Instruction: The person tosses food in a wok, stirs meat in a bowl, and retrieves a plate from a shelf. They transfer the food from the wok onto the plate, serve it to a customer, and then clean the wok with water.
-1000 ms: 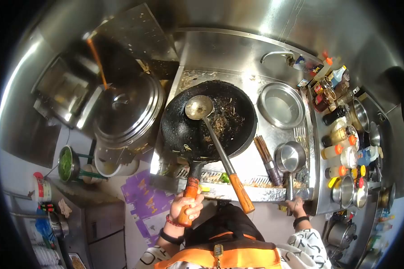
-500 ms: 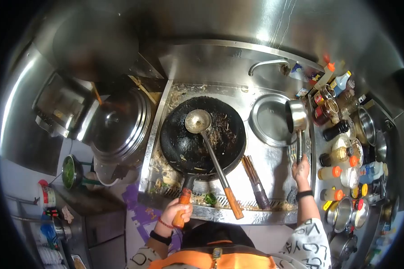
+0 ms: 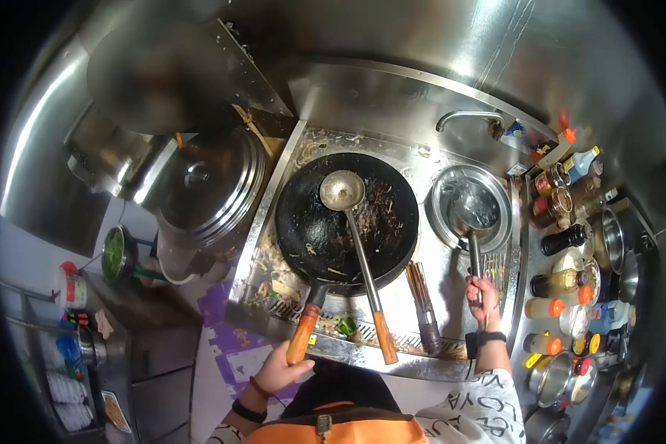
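My left hand (image 3: pixel 275 371) is closed at the end of the wooden handle of a black wok (image 3: pixel 303 248). Food bits and dark residue cling to the wok's inside. A long ladle (image 3: pixel 361 259) lies in it, bowl in the wok and wooden grip out over the front edge of the stove. My right hand (image 3: pixel 484 297) grips the metal handle of a deep dipper (image 3: pixel 473 207). The dipper's bowl is down inside a round steel basin (image 3: pixel 436 214), and its shiny inside looks wet. Between the wok and my right hand lies a bamboo wok brush (image 3: pixel 422 311).
Seasoning bottles, jars and bowls (image 3: pixel 562 281) crowd the right side. A faucet (image 3: pixel 470 115) arches behind the basin. To the left stand a large lidded pot (image 3: pixel 207 185) and a small pot of greens (image 3: pixel 116 255). Food scraps litter the steel stove top (image 3: pixel 266 277).
The dipper has gone from tilted on its side at the basin's right edge to down inside the basin. My left hand has slid to the end of the wok handle.
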The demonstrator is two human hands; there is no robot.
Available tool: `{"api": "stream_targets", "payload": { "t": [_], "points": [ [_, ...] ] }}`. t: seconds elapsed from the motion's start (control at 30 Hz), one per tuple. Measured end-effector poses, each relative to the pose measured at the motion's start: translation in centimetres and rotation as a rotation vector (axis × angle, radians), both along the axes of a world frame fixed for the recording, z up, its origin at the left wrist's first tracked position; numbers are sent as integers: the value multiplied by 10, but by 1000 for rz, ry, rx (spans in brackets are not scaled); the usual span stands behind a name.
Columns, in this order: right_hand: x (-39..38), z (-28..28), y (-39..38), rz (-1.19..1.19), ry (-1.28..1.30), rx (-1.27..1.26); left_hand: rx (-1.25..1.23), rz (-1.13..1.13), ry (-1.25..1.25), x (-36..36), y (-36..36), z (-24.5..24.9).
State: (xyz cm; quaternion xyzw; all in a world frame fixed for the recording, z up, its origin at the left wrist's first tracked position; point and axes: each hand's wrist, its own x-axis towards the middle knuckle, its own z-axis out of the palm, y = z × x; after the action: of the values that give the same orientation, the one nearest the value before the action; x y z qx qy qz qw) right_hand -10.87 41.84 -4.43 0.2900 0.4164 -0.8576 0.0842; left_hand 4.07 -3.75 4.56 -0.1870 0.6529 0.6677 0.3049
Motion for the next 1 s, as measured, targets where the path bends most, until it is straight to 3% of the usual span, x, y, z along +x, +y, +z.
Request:
{"api": "stream_targets", "payload": {
  "t": [0.23, 0.43, 0.53, 0.67, 0.83, 0.93, 1.0],
  "points": [
    [60, 103, -20, 134, 99, 150, -46, -86, 172, 1, -8, -27],
    [95, 158, -68, 239, 140, 40, -81, -111, 185, -3, -20, -38],
    [103, 157, -98, 279, 96, 31, -426, -169, 422, -3, -31, -53],
    [110, 148, -145, 273, 16, 172, -546, -113, 412, -7, -47, -43],
    [108, 132, -177, 350, -9, 327, -482, -83, 486, 6, -70, -34],
    [105, 130, -192, 375, 65, 550, -412, -75, 542, 28, -98, -36],
    [103, 132, -203, 391, 79, 649, -430, -23, 431, 45, -124, -39]
  ]
}}
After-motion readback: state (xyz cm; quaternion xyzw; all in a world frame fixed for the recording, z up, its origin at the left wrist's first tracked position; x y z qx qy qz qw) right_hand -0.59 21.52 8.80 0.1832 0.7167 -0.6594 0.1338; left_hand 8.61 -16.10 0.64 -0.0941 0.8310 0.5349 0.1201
